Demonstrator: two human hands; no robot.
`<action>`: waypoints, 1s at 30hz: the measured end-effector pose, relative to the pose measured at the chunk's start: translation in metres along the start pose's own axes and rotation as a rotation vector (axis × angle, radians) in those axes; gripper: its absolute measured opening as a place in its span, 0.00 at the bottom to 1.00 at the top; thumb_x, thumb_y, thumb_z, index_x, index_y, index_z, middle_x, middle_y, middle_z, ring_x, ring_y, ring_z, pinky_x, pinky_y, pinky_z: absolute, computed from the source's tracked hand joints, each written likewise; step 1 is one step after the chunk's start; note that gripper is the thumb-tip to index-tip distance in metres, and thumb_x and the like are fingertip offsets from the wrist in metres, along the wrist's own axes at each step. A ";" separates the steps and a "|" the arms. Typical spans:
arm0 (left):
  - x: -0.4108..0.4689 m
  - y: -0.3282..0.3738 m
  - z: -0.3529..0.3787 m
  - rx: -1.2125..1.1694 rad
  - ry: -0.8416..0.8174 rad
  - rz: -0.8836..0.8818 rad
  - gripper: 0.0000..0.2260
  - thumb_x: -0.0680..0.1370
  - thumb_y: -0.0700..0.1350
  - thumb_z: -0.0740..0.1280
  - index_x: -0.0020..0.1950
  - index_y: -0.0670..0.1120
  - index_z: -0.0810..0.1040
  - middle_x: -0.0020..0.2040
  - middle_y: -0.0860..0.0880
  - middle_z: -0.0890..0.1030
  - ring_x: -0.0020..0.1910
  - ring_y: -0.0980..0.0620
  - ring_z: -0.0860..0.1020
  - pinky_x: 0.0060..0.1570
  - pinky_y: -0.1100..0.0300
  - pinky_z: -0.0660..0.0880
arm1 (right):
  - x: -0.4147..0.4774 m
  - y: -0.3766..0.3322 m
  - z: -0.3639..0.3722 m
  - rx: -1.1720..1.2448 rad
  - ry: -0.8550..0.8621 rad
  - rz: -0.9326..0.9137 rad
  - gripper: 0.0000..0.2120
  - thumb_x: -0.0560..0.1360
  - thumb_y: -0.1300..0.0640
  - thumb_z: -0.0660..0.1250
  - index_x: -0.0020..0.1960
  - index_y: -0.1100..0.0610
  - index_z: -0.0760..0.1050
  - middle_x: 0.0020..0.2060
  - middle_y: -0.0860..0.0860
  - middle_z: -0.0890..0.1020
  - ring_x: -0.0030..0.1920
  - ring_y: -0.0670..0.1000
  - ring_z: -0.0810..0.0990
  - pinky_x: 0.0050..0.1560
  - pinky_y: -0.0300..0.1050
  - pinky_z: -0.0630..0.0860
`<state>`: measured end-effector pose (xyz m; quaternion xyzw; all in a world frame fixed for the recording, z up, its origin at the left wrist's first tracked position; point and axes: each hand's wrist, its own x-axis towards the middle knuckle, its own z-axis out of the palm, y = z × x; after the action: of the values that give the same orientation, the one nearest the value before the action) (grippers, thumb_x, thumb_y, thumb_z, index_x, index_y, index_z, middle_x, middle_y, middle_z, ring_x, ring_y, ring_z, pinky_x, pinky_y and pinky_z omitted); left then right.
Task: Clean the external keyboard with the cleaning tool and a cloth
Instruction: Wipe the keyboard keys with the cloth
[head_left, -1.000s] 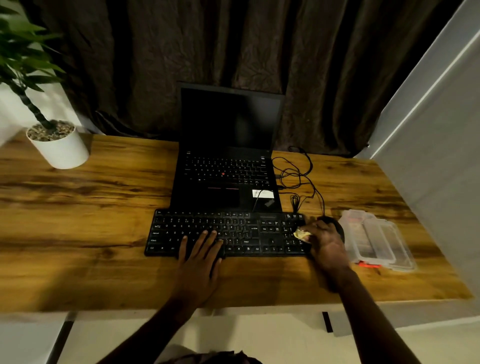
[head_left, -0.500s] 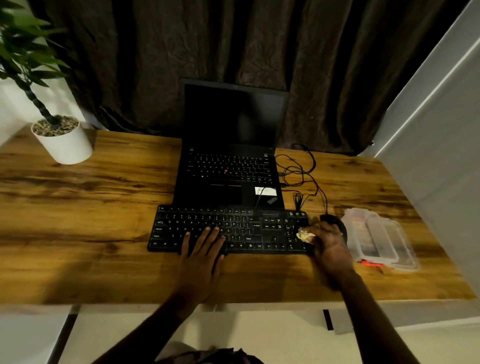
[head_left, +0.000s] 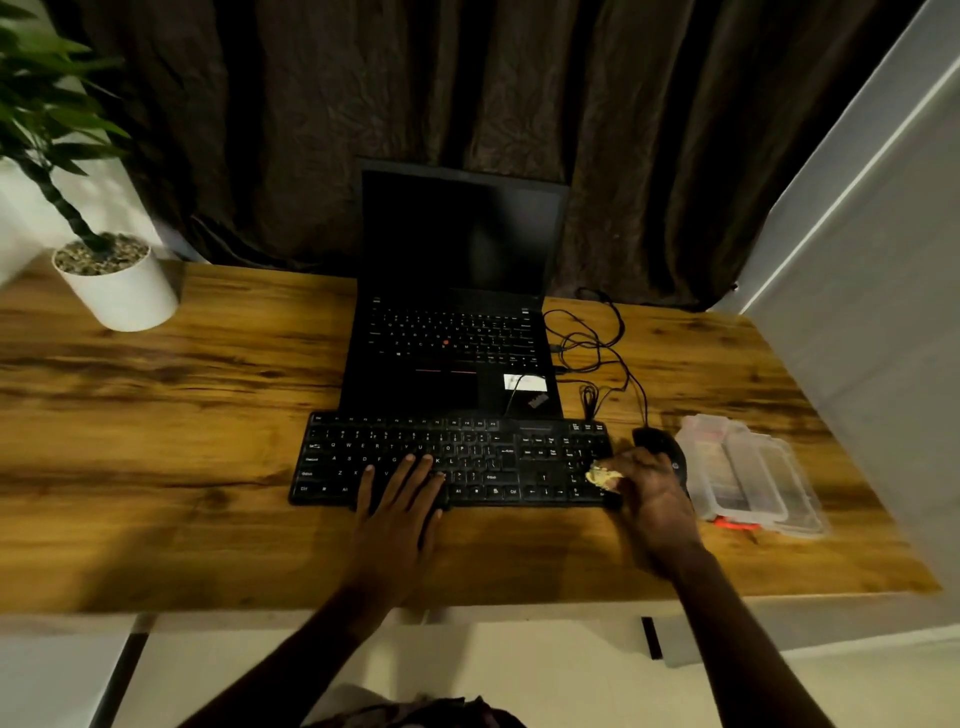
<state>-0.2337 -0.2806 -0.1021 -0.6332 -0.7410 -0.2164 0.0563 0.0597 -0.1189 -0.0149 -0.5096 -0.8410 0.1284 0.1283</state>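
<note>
Keyboard: black external keyboard (head_left: 457, 460) sits on the wooden counter (head_left: 156, 415), right in front of the open laptop (head_left: 457, 332).
Left hand (head_left: 400, 514): flat, fingers spread over the middle keys.
Right hand (head_left: 652, 491): curled round a yellowish cloth (head_left: 602, 475) — pressed on the numpad end.
Nearby: mouse (head_left: 657, 441), clear plastic case (head_left: 748, 475).

A long black external keyboard (head_left: 457, 460) lay across the middle of the wooden desk (head_left: 156, 415), just in front of an open black laptop (head_left: 452, 332). The left hand (head_left: 400, 512) rested flat on the keyboard's near-left keys; the right hand (head_left: 652, 493) sat at its right end, pressing a small crumpled cloth (head_left: 602, 475) there. Behind that hand was a black mouse (head_left: 657, 441), with a clear plastic case (head_left: 753, 478) further right. Tangled black cables (head_left: 592, 343) ran right of the laptop. A white potted plant (head_left: 114, 286) stood at the far left.
</note>
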 end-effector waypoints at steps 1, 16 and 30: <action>0.000 0.000 0.001 -0.004 0.009 0.003 0.21 0.82 0.53 0.54 0.71 0.48 0.75 0.74 0.47 0.72 0.76 0.47 0.65 0.73 0.34 0.57 | 0.001 -0.002 0.002 -0.039 -0.014 -0.013 0.25 0.69 0.61 0.75 0.63 0.45 0.76 0.67 0.50 0.72 0.65 0.57 0.68 0.61 0.53 0.72; 0.000 0.000 0.001 0.019 -0.016 -0.002 0.22 0.83 0.54 0.53 0.71 0.48 0.75 0.74 0.47 0.72 0.77 0.47 0.64 0.74 0.35 0.57 | -0.011 0.006 0.007 0.014 0.025 0.003 0.20 0.71 0.60 0.74 0.62 0.48 0.78 0.63 0.54 0.77 0.61 0.59 0.72 0.56 0.53 0.72; -0.001 0.000 0.000 0.020 -0.041 -0.019 0.22 0.83 0.55 0.51 0.72 0.50 0.74 0.76 0.48 0.70 0.78 0.48 0.63 0.74 0.35 0.55 | -0.008 0.007 0.006 -0.010 -0.015 0.071 0.22 0.69 0.55 0.77 0.61 0.45 0.78 0.63 0.52 0.76 0.61 0.57 0.71 0.58 0.55 0.73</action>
<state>-0.2340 -0.2813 -0.1021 -0.6298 -0.7501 -0.1965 0.0454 0.0671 -0.1237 -0.0237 -0.5387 -0.8240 0.1327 0.1149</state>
